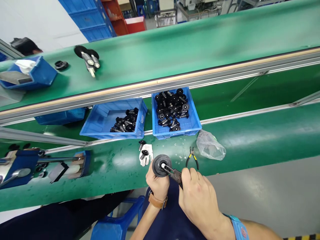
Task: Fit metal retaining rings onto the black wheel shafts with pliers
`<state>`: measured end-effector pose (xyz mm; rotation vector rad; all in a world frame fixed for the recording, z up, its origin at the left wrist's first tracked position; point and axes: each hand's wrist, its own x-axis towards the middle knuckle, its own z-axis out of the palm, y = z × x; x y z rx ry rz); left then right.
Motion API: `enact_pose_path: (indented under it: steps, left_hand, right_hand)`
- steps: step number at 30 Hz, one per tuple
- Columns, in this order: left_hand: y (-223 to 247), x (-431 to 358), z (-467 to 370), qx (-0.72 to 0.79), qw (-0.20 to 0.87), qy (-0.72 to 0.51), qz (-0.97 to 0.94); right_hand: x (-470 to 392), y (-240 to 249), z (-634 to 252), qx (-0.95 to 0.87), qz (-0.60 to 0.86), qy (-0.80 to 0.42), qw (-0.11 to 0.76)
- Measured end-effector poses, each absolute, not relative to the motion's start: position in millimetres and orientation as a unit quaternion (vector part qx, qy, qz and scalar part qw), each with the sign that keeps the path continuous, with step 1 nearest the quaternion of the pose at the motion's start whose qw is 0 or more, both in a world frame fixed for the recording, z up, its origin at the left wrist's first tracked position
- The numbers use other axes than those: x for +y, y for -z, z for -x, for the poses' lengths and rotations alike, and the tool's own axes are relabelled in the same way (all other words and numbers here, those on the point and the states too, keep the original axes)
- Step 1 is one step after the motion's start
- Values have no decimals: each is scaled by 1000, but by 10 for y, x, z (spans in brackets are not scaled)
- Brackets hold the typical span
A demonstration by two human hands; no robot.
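My left hand [158, 184] is closed round a black disc-shaped part [156, 166], its flat face turned up and a pale metal tip at the centre. My right hand [200, 200] grips a pair of circlip pliers [177, 175]. Their two thin jaws reach onto the disc's centre; whether a ring sits between them is too small to tell. Beyond my hands, a white glove [148, 156] lies on the bench with a black-headed part [144, 154] on it. Several tiny rings [180, 157] are scattered near yellow-and-black pliers [192, 157].
Two blue bins [177, 134] [100, 134] hold black-and-metal parts behind the bench's front area. A clear plastic bag [210, 146] lies to the right. At left stands a blue clamping fixture [18, 166]. Above runs a raised green belt [200, 43]. A blue stool [110, 230] is below.
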<state>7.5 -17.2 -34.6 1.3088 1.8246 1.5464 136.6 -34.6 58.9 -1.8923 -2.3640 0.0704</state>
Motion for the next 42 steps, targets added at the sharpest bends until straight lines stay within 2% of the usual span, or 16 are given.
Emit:
enact_pose_path:
  steps: [18,21,24,26,27,28,30,34,37,42]
  left_hand:
    - [355,-180,-31,645,234,-539,-489]
    - [380,-171,-35,649,231,-545,-478]
    - [409,-152,-25,665,233,-550,-449]
    - [430,-146,-8,672,255,-549,-427]
    - [441,-149,3,674,270,-548,-415]
    - [455,-154,16,676,290,-546,-402]
    - [486,-172,44,676,330,-542,-374]
    - [538,-199,101,670,402,-520,-346]
    - [551,-195,130,655,444,-499,-353]
    - [574,-191,126,649,449,-485,-377]
  right_hand:
    - [-326,-575,-1416,-785,615,-46,60]
    - [-322,-639,-1451,-784,608,-82,94]
    - [-247,-645,-1583,-759,611,-141,175]
    - [-138,-489,-1735,-713,650,-182,192]
    - [-73,-344,-1827,-683,681,-202,169]
    - [-9,-157,-1926,-649,717,-220,125]
    - [84,302,-2133,-588,760,-275,-27]
    - [47,1166,-2477,-519,789,-302,-134]
    - [-65,1501,-2575,-495,812,-271,-150]
    - [-79,1724,-2396,-517,821,-221,-102]
